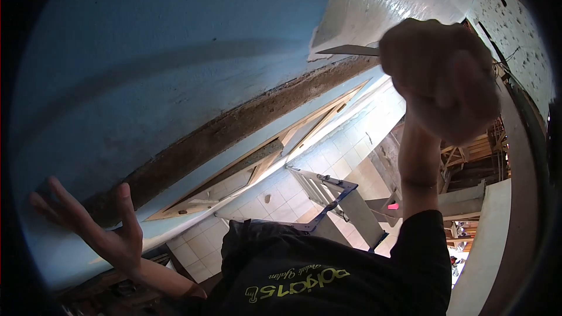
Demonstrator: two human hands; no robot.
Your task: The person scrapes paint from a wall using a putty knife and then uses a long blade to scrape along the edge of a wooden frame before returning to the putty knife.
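My right hand (445,76) is raised at the upper right, closed in a fist around the handle of a scraper. Its flat metal blade (348,50) points left and lies against the edge of a pale, whitish patch (386,0) on the blue wall (164,52). At the lower left, my left hand (102,231) is spread open, with its fingers resting flat on the blue wall just below a brown, bare strip (234,126). It holds nothing. My black shirt with yellow lettering (298,281) fills the bottom centre.
A metal stepladder (336,199) stands below me on a white tiled floor (328,158). A wooden door frame (263,158) runs along the wall's foot. Wooden framing and timber (474,152) are stacked at the right, beside a pale beam (492,246).
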